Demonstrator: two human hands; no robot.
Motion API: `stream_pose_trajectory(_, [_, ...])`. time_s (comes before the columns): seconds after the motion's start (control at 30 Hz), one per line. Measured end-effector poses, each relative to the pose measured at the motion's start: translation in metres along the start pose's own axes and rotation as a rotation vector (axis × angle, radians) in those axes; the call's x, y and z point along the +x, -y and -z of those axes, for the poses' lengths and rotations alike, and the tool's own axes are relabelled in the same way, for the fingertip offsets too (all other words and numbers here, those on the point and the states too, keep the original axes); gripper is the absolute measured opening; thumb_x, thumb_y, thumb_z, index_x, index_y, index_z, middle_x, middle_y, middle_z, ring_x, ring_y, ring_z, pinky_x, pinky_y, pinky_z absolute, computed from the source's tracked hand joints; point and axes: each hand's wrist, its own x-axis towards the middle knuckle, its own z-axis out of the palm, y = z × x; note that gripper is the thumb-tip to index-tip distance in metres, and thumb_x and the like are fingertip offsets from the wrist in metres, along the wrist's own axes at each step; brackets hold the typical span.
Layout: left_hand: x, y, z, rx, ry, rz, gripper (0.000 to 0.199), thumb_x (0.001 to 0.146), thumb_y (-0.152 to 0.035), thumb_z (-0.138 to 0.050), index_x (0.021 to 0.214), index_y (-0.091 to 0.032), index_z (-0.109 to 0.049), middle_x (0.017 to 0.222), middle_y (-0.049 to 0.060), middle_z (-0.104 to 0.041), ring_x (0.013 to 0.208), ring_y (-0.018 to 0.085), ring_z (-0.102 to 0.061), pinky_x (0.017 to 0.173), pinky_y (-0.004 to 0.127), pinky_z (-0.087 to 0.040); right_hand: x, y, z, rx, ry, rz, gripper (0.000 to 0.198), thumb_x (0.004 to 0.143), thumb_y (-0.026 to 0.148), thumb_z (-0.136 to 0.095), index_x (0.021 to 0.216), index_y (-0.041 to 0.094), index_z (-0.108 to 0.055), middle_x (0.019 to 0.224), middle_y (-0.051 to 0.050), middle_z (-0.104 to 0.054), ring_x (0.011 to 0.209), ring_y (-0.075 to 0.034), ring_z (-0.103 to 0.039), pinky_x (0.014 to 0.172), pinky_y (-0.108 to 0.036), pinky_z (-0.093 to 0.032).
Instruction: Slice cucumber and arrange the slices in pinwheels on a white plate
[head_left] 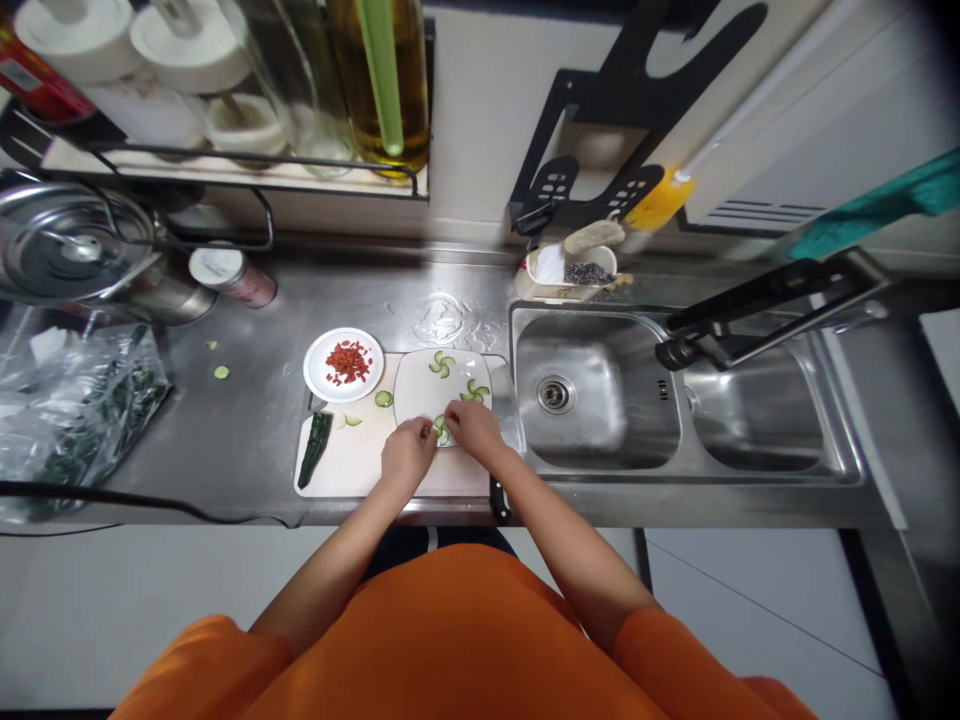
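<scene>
A white square plate (420, 385) lies on the cutting board (345, 475), with cucumber slices (441, 364) fanned into small pinwheels at its back and right side. Over the front pinwheel (441, 432), my left hand (409, 455) pinches a cucumber slice at the plate's edge. Just across from it, my right hand (474, 428) has its fingertips closed close to the same slices; what they hold is too small to make out. Left of the plate are a round cucumber slice (384, 399), thin cut pieces (349, 421) and a dark green cucumber piece (315, 450).
A white dish (313, 366) of red bits stands behind the board. A knife handle (500, 502) sticks out at the board's front right corner. To the right is a steel sink (600, 400); at left lie a plastic bag (97, 420) of greens and a jar (232, 277).
</scene>
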Motion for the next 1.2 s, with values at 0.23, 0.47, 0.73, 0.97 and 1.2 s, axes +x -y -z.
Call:
stream_pose_trajectory(0.23, [-0.001, 0.002, -0.002, 0.034, -0.034, -0.029, 0.015, 0.081, -0.026, -0.053, 0.089, -0.02, -0.064, 0.087, 0.007, -0.065, 0.082, 0.019, -0.058, 0.073, 0.028, -0.039, -0.001, 0.0, -0.002, -0.02, -0.011, 0.021, 0.015, 0.084, 0.017, -0.049, 0.082, 0.018, -0.063, 0.081, -0.005, -0.063, 0.078, -0.017, -0.052, 0.065, -0.026, -0.031])
stream_pose_trajectory(0.47, [-0.002, 0.002, -0.003, 0.032, -0.033, -0.019, 0.019, 0.082, -0.027, -0.054, 0.097, -0.02, -0.063, 0.091, 0.007, -0.064, 0.089, 0.02, -0.058, 0.077, 0.029, -0.04, -0.004, -0.002, -0.007, -0.033, -0.031, 0.047, 0.016, 0.088, 0.019, -0.047, 0.085, 0.018, -0.062, 0.084, -0.006, -0.06, 0.082, -0.018, -0.05, 0.069, -0.027, -0.032])
stream_pose_trajectory(0.73, [-0.004, 0.002, -0.004, 0.028, -0.039, -0.034, 0.014, 0.083, -0.028, -0.053, 0.088, -0.021, -0.064, 0.091, 0.008, -0.063, 0.091, 0.021, -0.058, 0.077, 0.029, -0.041, -0.006, -0.004, -0.013, -0.063, -0.071, 0.064, 0.018, 0.091, 0.021, -0.044, 0.085, 0.017, -0.061, 0.086, -0.007, -0.058, 0.084, -0.019, -0.048, 0.07, -0.027, -0.032])
stream_pose_trajectory(0.97, [-0.004, 0.002, -0.003, 0.03, -0.033, -0.029, 0.015, 0.083, -0.029, -0.053, 0.089, -0.021, -0.064, 0.092, 0.008, -0.063, 0.091, 0.022, -0.058, 0.077, 0.03, -0.041, -0.017, -0.009, -0.011, -0.038, -0.162, 0.101, 0.017, 0.09, 0.018, -0.045, 0.086, 0.017, -0.062, 0.085, -0.007, -0.056, 0.086, -0.019, -0.048, 0.074, -0.028, -0.034])
stream_pose_trajectory(1.2, [-0.004, 0.005, -0.005, 0.009, -0.052, -0.076, 0.017, 0.084, -0.029, -0.052, 0.091, -0.02, -0.065, 0.09, 0.008, -0.064, 0.089, 0.02, -0.059, 0.079, 0.029, -0.042, -0.027, -0.012, -0.014, -0.119, -0.158, 0.142, 0.017, 0.088, 0.017, -0.049, 0.085, 0.018, -0.066, 0.083, -0.007, -0.055, 0.086, -0.019, -0.045, 0.075, -0.028, -0.033])
